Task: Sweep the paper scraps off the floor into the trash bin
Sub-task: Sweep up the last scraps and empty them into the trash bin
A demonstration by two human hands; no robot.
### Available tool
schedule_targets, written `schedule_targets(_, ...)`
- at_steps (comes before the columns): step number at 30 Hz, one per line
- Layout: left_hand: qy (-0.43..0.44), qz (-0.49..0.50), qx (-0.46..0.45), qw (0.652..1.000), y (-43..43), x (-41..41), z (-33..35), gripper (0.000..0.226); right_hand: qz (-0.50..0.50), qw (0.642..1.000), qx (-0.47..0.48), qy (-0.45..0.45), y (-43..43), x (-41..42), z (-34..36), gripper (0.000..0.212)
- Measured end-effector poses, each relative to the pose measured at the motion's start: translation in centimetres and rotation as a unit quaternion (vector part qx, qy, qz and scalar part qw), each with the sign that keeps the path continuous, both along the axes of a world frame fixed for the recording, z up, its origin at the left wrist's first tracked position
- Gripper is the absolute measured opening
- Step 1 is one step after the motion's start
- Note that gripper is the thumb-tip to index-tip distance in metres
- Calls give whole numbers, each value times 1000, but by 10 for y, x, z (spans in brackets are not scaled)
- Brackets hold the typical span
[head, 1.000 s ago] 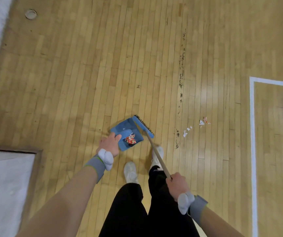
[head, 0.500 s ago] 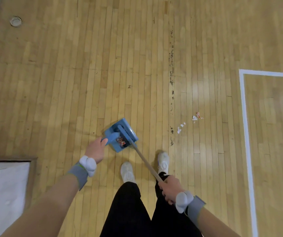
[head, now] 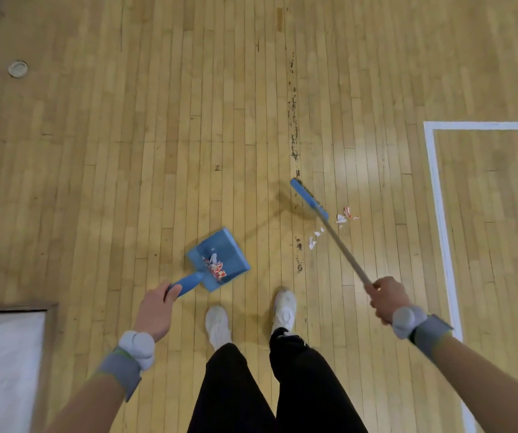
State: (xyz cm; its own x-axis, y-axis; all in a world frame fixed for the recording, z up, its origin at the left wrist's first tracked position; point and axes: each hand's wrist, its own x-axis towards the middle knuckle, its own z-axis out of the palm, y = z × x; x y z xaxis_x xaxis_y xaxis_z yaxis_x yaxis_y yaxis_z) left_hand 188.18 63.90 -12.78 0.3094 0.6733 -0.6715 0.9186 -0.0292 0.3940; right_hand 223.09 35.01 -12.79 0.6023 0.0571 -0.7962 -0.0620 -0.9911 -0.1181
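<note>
Black trousers (head: 232,389), white shoes (head: 217,323), grey wristbands (head: 118,373) with rounded white pods (head: 137,345).

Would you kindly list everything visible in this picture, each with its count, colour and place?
Floor: one, light wood, throughout.
Dustpan: one, blue, left of centre.
Scraps in dustpan: several, red and white, inside it.
Broom: one, blue head, wooden handle, right of centre.
Paper scraps: several, white and red, on the floor either side of the broom handle.
Painted line: one, white, right side.
Round plate: one, grey, set in the floor, top left.
White panel: one, wood-edged, bottom left.
Shoes: two, white, bottom centre.
Trousers: black, bottom centre.
Wristbands: two, grey, one per wrist.
Left hand: grips the dustpan handle.
Right hand: grips the broom handle.
</note>
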Motion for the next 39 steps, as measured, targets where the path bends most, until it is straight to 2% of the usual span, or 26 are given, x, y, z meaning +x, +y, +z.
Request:
schedule_targets(6, -6, 8, 12, 1000, -29, 39, 23, 36, -21, 996, -58, -69, -29, 97, -23, 28)
schedule_targets(11, 6, -5, 11, 1000, -52, 61, 34, 37, -57, 993, -86, -61, -53, 128, -45, 27)
schedule_targets(14, 9, -7, 14, 1000, -61, 65, 37, 36, -57, 994, -89, -33, -65, 109, -55, 27)
schedule_targets(18, 17, -19, 23, 999, -73, 80, 39, 35, 2, 994, -106, 10, -84, 64, -49, 20)
schedule_targets(21, 19, -37, 33, 999, -74, 92, 39, 34, -3, 995, -79, 56, -100, 36, -36, 19)
schedule_targets(27, 5, -62, 49, 997, -66, 103, 47, 30, -152, 983, 16, 97, -131, 7, -2, 24)
schedule_targets(32, 4, -65, 39, 997, -49, 111, 45, 31, -212, 963, -26, 163, -136, 3, 6, 27)
schedule_targets(36, 12, -98, 40, 994, -32, 121, 36, 35, -226, 970, -8, 87, -136, 8, -3, 34)
schedule_targets(39, 25, -129, 34, 991, -15, 124, 24, 32, -232, 968, -32, 88, -131, 0, -7, 39)
